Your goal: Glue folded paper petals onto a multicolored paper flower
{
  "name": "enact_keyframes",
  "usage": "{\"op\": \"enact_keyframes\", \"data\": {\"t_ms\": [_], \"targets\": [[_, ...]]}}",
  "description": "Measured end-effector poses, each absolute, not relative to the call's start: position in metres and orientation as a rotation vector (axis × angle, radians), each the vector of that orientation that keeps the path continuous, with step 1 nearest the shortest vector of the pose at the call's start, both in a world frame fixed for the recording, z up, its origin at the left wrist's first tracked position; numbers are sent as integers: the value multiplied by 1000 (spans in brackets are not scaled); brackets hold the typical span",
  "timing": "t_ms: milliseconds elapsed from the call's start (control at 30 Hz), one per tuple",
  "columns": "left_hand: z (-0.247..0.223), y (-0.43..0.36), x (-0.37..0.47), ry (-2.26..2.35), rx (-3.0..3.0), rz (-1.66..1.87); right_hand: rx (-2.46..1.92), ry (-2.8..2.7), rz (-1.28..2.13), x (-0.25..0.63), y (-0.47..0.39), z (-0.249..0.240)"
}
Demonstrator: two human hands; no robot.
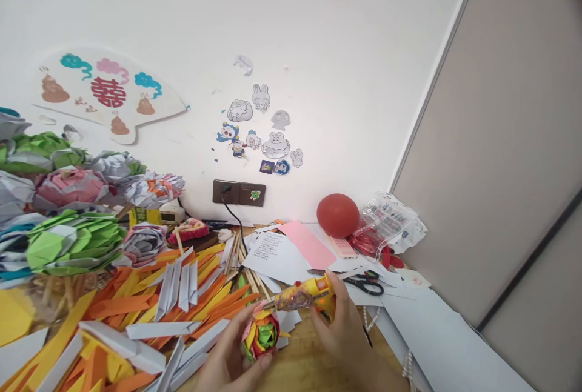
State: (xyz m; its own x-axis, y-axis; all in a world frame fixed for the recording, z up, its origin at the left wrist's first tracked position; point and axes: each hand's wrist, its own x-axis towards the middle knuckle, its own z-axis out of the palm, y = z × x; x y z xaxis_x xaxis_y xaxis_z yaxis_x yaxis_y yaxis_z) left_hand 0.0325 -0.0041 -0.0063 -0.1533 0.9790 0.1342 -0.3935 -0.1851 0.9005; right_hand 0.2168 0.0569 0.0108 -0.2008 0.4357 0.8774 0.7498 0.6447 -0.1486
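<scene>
My left hand grips a small folded paper flower of pink, yellow, green and red, held low over the wooden table. In my right hand is a yellow glue gun; its barrel lies level and its nozzle points left, just above the flower's top. Both hands sit at the bottom middle of the view, close together.
Folded orange, yellow and white paper strips are heaped to the left, with large paper flowers behind them. Wooden sticks, white sheets, pink paper, black-handled scissors, a red balloon and a plastic packet lie beyond. Wall socket with cable.
</scene>
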Motion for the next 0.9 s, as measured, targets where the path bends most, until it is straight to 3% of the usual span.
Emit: {"op": "enact_keyframes", "data": {"t_ms": [900], "targets": [[1,-4,33,891,945,1641,-1030,-1824,-581,219,59,8]]}}
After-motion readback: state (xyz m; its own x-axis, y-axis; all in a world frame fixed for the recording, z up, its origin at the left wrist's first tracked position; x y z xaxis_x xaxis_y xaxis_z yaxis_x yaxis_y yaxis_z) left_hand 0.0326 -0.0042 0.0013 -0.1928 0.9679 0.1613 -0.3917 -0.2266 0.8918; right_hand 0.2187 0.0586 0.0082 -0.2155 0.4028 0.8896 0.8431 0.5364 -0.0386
